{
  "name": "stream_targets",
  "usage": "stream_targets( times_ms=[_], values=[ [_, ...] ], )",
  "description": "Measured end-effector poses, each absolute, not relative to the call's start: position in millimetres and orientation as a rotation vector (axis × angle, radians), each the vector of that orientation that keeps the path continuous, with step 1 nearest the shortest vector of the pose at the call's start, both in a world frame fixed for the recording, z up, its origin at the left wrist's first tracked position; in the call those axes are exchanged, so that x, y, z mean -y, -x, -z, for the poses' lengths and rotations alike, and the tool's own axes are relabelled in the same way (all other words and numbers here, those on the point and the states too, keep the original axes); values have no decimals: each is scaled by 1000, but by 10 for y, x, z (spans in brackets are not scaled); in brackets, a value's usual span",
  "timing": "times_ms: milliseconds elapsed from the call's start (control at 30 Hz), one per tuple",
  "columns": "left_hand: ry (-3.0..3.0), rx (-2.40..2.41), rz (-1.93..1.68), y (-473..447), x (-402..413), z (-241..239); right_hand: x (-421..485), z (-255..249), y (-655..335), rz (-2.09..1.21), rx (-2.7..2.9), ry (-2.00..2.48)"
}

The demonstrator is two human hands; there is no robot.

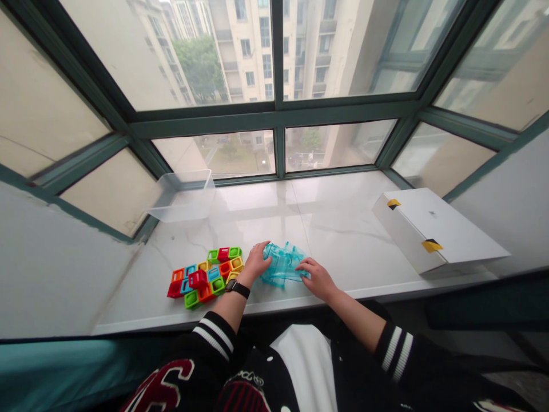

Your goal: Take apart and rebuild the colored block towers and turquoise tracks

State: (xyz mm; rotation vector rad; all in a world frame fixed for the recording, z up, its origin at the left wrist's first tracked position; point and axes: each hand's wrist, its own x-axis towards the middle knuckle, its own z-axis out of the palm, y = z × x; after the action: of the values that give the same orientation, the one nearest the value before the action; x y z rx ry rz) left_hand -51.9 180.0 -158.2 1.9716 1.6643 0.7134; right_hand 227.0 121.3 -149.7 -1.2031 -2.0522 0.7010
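On the white sill in front of me lies a cluster of translucent light-blue plastic parts (283, 266), with thin rails and pegs sticking out. My left hand (256, 262), with a black watch on its wrist, grips the left edge of these parts between thumb and fingers. At the right edge my right hand (316, 278) pinches them, thumb low and fingers on top. To the left of my left hand sit several colourful plastic blocks (198, 279) in red, green, yellow, blue and orange, packed close together. My left wrist hides a few of them.
A clear plastic bin (184, 197) stands at the back left by the window. At the right is a white box (441, 229) with yellow-and-black tape tabs. The marble-patterned sill (343, 229) ends at a front edge close to my body. Green window frames (274, 119) enclose the back.
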Motion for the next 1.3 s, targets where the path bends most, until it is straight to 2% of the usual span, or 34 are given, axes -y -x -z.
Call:
stream_targets(
  times_ms=[300, 400, 633, 1067, 1300],
  values=[
    [-1985, -1715, -803, 565, -1577, 1327, -1273, 1473, -2302, -833, 1857, 1199],
    [-2099, -1594, -812, 560, -1366, 1243, -1292, 1494, -2276, -904, 1785, 1241],
    [-2169, -1590, -730, 487, -1192, 1329, -1366, 1557, -2262, -1044, 1711, 1220],
    [-2125, -1642, -525, 384, -1240, 1331, -1283, 1314, -2358, -807, 1792, 1104],
    [-2179, -1662, -482, 411, -1253, 1337, -1355, 1331, -2341, -1340, 1334, 1372]
  ],
)
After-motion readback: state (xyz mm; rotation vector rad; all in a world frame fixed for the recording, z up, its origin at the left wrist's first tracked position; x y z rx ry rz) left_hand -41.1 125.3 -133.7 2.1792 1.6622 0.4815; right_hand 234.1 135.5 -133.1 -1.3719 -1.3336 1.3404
